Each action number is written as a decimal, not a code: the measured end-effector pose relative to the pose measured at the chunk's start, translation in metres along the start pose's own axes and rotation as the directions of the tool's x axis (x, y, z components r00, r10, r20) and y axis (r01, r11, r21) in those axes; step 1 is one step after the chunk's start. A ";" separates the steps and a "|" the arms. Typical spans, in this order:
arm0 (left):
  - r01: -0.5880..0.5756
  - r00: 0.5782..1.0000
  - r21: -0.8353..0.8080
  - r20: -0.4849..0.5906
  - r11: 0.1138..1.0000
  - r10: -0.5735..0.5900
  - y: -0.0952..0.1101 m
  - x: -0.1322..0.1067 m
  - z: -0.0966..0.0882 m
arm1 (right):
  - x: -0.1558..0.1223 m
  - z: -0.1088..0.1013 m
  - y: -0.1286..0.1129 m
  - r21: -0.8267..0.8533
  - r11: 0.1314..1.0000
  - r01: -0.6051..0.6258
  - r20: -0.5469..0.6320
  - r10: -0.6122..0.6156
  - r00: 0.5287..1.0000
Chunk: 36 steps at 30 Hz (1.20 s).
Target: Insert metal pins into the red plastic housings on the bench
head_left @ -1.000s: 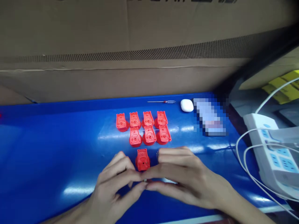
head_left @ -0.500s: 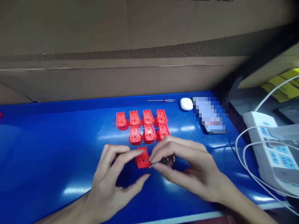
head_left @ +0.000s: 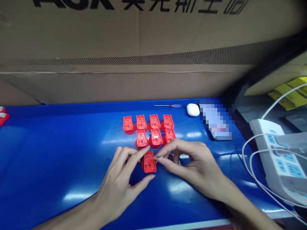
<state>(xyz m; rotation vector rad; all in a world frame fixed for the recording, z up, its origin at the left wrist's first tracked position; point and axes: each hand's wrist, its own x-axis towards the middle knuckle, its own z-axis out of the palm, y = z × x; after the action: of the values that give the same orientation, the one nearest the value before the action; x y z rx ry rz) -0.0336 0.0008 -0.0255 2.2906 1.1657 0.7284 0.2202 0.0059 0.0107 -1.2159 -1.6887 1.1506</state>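
A red plastic housing (head_left: 150, 163) lies on the blue table between my hands, a small dark hole in its face. Around its left side curves my left hand (head_left: 127, 175), thumb and fingers apart, with nothing in its grasp. My right hand (head_left: 189, 159) pinches a small metal part (head_left: 159, 157) at the housing's right edge; its exact kind is too small to make out. Under the right fingers sit several small dark metal pieces (head_left: 171, 157), partly hidden. Behind, more red housings (head_left: 155, 138) stand in two rows, the front right one partly covered by my right hand.
A screwdriver (head_left: 168, 105), a white rounded case (head_left: 193, 110) and a blurred-out phone (head_left: 216, 121) lie toward the back. At right is a white power strip (head_left: 275, 153) with looping cables. A cardboard box (head_left: 134, 83) walls the rear; a red-and-white object (head_left: 3, 116) shows far left.
My right hand has lowered its pinched part beside the housing, and metal pieces now show under its fingers. My left hand stays spread around the left side. The view has tilted slightly upward.
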 end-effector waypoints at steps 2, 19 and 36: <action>0.011 1.000 -0.027 0.011 1.000 -0.011 -0.001 0.001 0.001 | -0.001 0.001 0.002 0.005 1.000 -0.018 0.019 0.018 1.000; 0.044 0.999 -0.362 -0.014 0.931 -0.053 0.004 0.000 -0.004 | -0.007 -0.002 -0.003 0.144 0.989 -0.022 0.094 0.008 0.995; 0.071 0.995 -0.373 -0.035 0.925 -0.090 0.006 0.004 -0.008 | -0.006 -0.003 -0.002 0.104 0.994 -0.031 0.082 0.023 0.996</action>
<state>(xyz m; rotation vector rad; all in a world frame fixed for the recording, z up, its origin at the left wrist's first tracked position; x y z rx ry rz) -0.0325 0.0022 -0.0148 1.9081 1.0344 0.8974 0.2238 0.0004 0.0133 -1.1435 -1.6532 1.3046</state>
